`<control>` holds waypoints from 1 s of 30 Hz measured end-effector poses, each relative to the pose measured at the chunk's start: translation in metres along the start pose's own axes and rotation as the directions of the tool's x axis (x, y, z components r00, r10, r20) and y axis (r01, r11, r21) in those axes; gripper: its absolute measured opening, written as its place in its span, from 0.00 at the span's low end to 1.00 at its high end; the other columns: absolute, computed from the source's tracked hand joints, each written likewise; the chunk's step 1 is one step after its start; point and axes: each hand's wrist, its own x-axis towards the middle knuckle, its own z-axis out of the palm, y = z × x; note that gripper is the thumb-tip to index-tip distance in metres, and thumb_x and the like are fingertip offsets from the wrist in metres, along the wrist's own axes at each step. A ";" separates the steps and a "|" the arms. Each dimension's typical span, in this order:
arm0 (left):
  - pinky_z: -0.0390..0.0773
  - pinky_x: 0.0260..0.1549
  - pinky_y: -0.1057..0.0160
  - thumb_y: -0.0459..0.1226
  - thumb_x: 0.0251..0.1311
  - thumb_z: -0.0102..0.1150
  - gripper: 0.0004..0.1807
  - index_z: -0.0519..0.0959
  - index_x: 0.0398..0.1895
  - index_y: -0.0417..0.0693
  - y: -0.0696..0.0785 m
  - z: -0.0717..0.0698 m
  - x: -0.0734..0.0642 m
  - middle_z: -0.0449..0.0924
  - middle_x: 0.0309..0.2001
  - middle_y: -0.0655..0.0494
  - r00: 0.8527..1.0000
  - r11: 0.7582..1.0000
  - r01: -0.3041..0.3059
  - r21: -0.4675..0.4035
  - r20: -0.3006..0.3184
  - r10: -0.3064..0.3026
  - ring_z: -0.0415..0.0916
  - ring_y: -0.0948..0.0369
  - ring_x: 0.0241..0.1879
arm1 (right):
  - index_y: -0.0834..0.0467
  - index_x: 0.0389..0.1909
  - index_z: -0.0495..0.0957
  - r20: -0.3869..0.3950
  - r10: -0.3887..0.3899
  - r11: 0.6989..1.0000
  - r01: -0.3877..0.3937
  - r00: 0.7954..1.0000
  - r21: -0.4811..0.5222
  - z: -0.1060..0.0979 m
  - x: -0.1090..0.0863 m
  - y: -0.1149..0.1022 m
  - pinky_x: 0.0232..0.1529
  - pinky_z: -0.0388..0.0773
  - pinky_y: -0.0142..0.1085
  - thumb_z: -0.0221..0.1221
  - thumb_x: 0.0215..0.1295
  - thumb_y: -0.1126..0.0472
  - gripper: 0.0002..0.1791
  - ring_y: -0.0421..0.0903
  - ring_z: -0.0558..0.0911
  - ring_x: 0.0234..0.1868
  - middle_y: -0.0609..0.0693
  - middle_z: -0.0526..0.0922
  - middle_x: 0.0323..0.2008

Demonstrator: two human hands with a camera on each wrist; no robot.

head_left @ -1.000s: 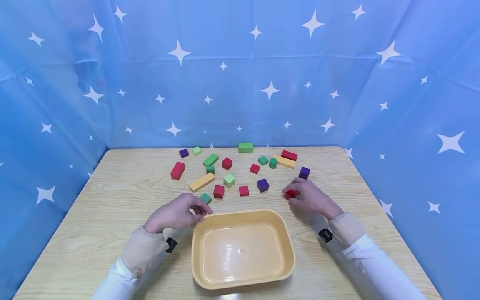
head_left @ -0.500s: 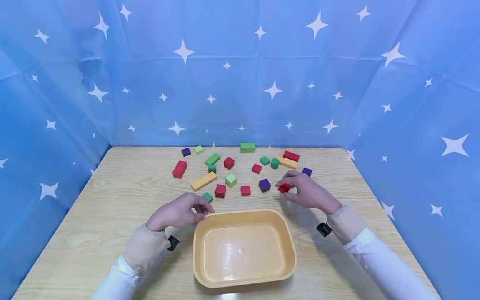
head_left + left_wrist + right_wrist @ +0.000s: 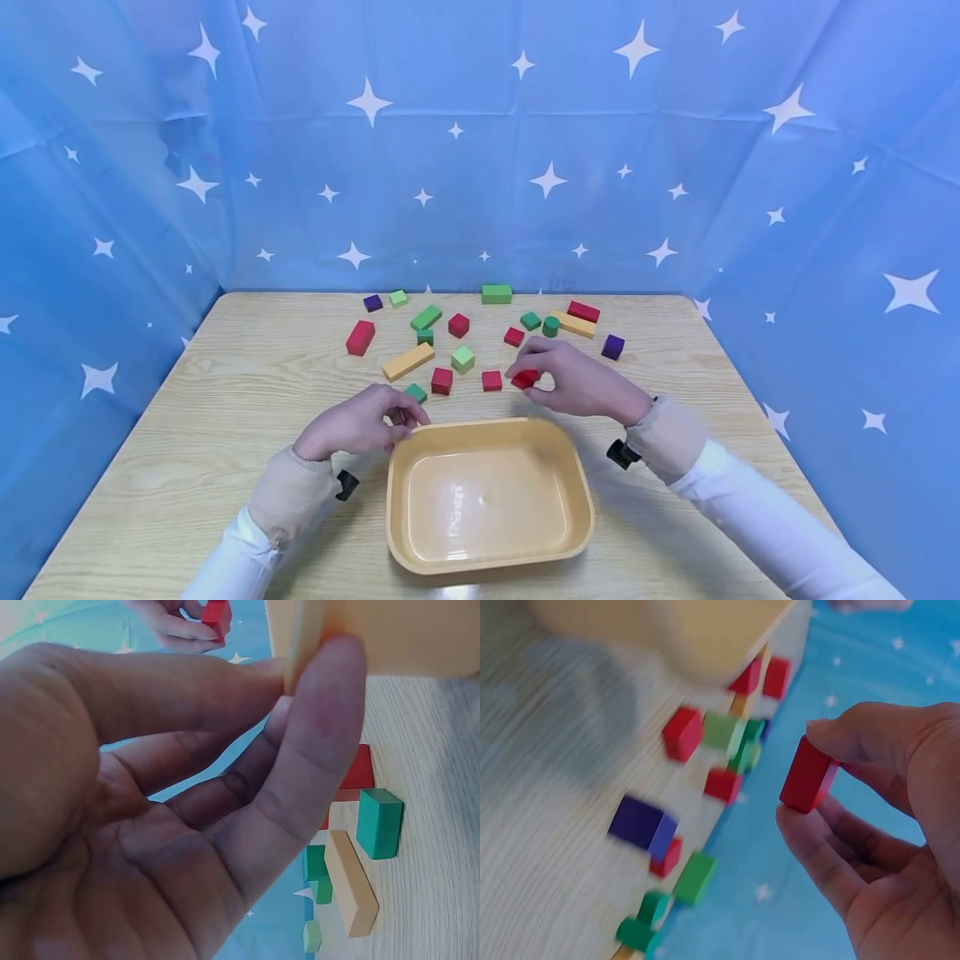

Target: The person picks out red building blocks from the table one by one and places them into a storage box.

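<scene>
My right hand (image 3: 573,379) pinches a small red block (image 3: 808,776) between thumb and fingertips, held up beyond the back right part of the tan tray's rim. In the head view the hand covers the spot where a purple block (image 3: 641,823) lies; the right wrist view shows that block on the table. My left hand (image 3: 363,423) pinches the back left corner of the tan tray (image 3: 491,564) between thumb and fingers, seen close up in the left wrist view. Nothing lies inside the tray. Just beyond the left fingertips sits a dark green block (image 3: 415,393).
Several coloured blocks are spread over the back half of the wooden table (image 3: 187,433), among them a yellow bar (image 3: 408,362), a light green cube (image 3: 462,359), a red cube (image 3: 442,381) and a purple cube (image 3: 612,347). A blue starry curtain (image 3: 480,150) surrounds the table.
My right hand has moved left with the red block, rising off the table and passing over the purple block. The left hand stays on the tray's corner.
</scene>
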 end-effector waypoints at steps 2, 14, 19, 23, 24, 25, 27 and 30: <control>0.85 0.26 0.60 0.22 0.63 0.59 0.12 0.85 0.46 0.39 -0.001 0.000 0.000 0.80 0.32 0.54 1.000 1.000 0.010 -0.002 0.000 -0.010 0.80 0.53 0.26 | 0.47 0.51 0.86 0.013 -0.046 0.999 0.046 0.999 0.014 0.003 0.004 -0.010 0.49 0.84 0.34 0.67 0.65 0.61 0.14 0.40 0.80 0.46 0.43 0.80 0.48; 0.87 0.27 0.52 0.21 0.63 0.55 0.14 0.84 0.46 0.39 -0.003 -0.001 0.001 0.79 0.32 0.53 1.000 1.000 0.018 -0.010 0.012 -0.018 0.79 0.55 0.25 | 0.50 0.49 0.85 0.126 -0.240 0.971 0.240 0.963 0.012 0.020 0.023 -0.068 0.52 0.80 0.31 0.65 0.66 0.62 0.12 0.39 0.77 0.48 0.45 0.79 0.48; 0.87 0.27 0.55 0.20 0.62 0.53 0.15 0.84 0.47 0.38 -0.004 -0.002 0.001 0.80 0.34 0.53 1.000 1.000 -0.004 0.002 0.015 0.004 0.79 0.56 0.25 | 0.50 0.47 0.85 0.172 -0.340 0.938 0.345 0.925 -0.002 0.035 0.030 -0.082 0.50 0.77 0.26 0.66 0.65 0.64 0.12 0.38 0.77 0.45 0.46 0.79 0.47; 0.87 0.28 0.51 0.20 0.62 0.53 0.15 0.84 0.47 0.39 -0.004 -0.003 0.000 0.80 0.34 0.52 1.000 1.000 -0.014 -0.010 0.017 0.014 0.79 0.54 0.26 | 0.50 0.45 0.86 0.218 -0.403 0.906 0.421 0.889 -0.041 0.049 0.036 -0.090 0.50 0.75 0.23 0.67 0.64 0.63 0.11 0.37 0.77 0.45 0.45 0.80 0.45; 0.87 0.28 0.50 0.20 0.63 0.54 0.15 0.84 0.47 0.40 -0.004 -0.003 0.000 0.80 0.34 0.52 1.000 1.000 -0.014 -0.014 0.018 0.014 0.79 0.55 0.26 | 0.50 0.46 0.86 0.233 -0.407 0.901 0.430 0.883 -0.056 0.052 0.037 -0.092 0.51 0.75 0.23 0.68 0.64 0.63 0.11 0.37 0.77 0.45 0.45 0.80 0.45; 0.87 0.28 0.50 0.20 0.63 0.54 0.15 0.84 0.47 0.40 -0.004 -0.003 0.000 0.80 0.34 0.52 1.000 1.000 -0.012 -0.017 0.019 0.012 0.79 0.55 0.26 | 0.50 0.46 0.86 0.250 -0.408 0.897 0.436 0.878 -0.068 0.055 0.038 -0.094 0.51 0.75 0.23 0.68 0.64 0.62 0.11 0.37 0.77 0.46 0.45 0.81 0.45; 0.87 0.29 0.49 0.20 0.63 0.54 0.15 0.84 0.47 0.41 -0.004 -0.003 0.000 0.81 0.34 0.52 1.000 1.000 -0.005 -0.021 0.022 0.006 0.78 0.57 0.27 | 0.49 0.47 0.86 0.284 -0.402 0.892 0.442 0.870 -0.090 0.061 0.040 -0.097 0.51 0.74 0.22 0.67 0.65 0.61 0.10 0.37 0.77 0.47 0.45 0.81 0.46; 0.87 0.30 0.50 0.20 0.63 0.52 0.17 0.84 0.47 0.42 -0.003 -0.002 -0.001 0.82 0.34 0.53 1.000 1.000 0.010 -0.026 0.026 -0.009 0.79 0.57 0.29 | 0.47 0.47 0.87 0.329 -0.399 0.883 0.456 0.856 -0.116 0.070 0.043 -0.101 0.49 0.72 0.19 0.66 0.68 0.59 0.09 0.37 0.76 0.47 0.44 0.80 0.45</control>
